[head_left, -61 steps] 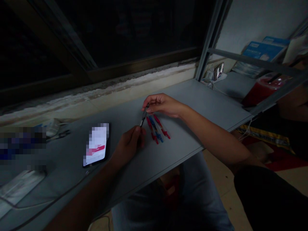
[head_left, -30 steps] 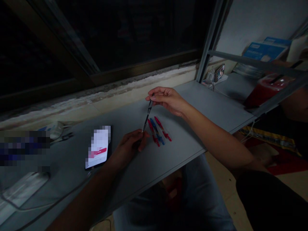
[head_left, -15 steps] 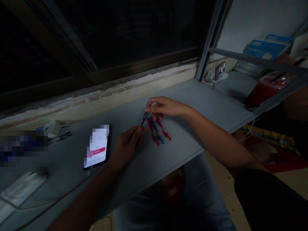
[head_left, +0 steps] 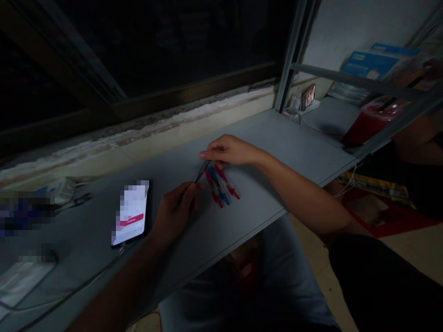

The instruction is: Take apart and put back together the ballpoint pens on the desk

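Observation:
My left hand (head_left: pixel 178 207) is closed around the lower end of a slim dark pen (head_left: pixel 200 173) with a clear-looking barrel, which slants up and to the right above the table. At the pen's upper end, my right hand (head_left: pixel 228 150) is closed with thumb and fingers together; the exact contact is hard to make out in the dim light. Partly under the right hand, several red and blue pens lie side by side on the grey table (head_left: pixel 256 184): a red pen (head_left: pixel 213 188), a blue pen (head_left: pixel 223 191) and another red pen (head_left: pixel 231 185).
A lit phone (head_left: pixel 131 214) lies left of my left hand, with a cable (head_left: pixel 104 267) running from it. A white power strip (head_left: pixel 27 276) is at the far left. Beyond a metal frame (head_left: pixel 285 60) stand a red cup (head_left: pixel 370 120) and another person's arm (head_left: pixel 417 133).
My right thumb has straightened out past the pen's upper end. The whole view has shifted slightly, while the pens on the table lie as before.

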Action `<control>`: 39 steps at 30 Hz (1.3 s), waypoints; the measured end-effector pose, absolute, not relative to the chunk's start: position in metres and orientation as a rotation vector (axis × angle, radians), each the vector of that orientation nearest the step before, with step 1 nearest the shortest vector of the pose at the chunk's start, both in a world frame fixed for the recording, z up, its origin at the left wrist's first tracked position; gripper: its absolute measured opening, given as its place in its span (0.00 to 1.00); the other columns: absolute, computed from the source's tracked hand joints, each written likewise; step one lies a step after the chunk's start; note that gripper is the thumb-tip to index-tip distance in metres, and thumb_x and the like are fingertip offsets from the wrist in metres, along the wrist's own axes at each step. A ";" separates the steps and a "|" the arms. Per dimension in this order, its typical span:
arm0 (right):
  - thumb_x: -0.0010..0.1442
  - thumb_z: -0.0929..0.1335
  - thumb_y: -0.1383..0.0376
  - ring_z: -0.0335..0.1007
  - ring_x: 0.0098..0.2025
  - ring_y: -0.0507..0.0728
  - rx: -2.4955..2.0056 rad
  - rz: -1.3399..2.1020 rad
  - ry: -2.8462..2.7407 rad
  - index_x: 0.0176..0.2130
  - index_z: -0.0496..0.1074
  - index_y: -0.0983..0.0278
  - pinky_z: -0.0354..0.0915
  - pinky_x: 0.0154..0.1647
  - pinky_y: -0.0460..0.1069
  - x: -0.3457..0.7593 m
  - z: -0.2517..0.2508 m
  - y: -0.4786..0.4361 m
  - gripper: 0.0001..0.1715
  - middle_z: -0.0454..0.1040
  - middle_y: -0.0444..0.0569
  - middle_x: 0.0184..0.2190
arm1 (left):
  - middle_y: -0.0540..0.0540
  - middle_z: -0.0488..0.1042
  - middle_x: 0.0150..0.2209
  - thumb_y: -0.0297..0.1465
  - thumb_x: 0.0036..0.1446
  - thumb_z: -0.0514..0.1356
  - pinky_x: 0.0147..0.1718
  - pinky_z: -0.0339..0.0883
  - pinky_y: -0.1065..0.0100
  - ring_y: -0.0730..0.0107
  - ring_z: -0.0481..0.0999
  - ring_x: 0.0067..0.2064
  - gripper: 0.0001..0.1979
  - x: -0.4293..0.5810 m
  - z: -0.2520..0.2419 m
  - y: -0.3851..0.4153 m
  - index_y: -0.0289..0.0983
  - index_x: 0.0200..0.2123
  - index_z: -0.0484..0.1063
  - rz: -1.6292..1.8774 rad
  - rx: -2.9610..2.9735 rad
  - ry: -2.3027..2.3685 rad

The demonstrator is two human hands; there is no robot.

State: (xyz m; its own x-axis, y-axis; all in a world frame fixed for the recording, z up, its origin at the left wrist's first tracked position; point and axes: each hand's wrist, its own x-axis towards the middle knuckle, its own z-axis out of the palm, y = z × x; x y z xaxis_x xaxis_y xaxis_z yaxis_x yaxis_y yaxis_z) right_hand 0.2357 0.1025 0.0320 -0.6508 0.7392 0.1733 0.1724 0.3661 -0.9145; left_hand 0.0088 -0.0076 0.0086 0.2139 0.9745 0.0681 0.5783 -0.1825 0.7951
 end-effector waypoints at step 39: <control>0.72 0.64 0.53 0.71 0.28 0.53 -1.479 0.645 -2.596 0.31 0.79 0.70 0.59 0.34 0.48 0.244 0.034 0.105 0.28 0.79 0.53 0.25 | 0.50 0.82 0.33 0.41 0.64 0.66 0.30 0.70 0.73 0.72 0.79 0.30 0.12 0.004 -0.001 -0.018 0.38 0.38 0.78 0.705 2.208 1.039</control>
State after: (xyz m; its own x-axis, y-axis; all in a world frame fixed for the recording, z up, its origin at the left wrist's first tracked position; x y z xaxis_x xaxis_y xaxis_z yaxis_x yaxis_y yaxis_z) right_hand 0.2438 0.1046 0.0343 -0.5291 0.8383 -0.1315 0.8024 0.4440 -0.3988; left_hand 0.0045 -0.0178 -0.0012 0.5540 0.8059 0.2087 0.4918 -0.5191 0.6990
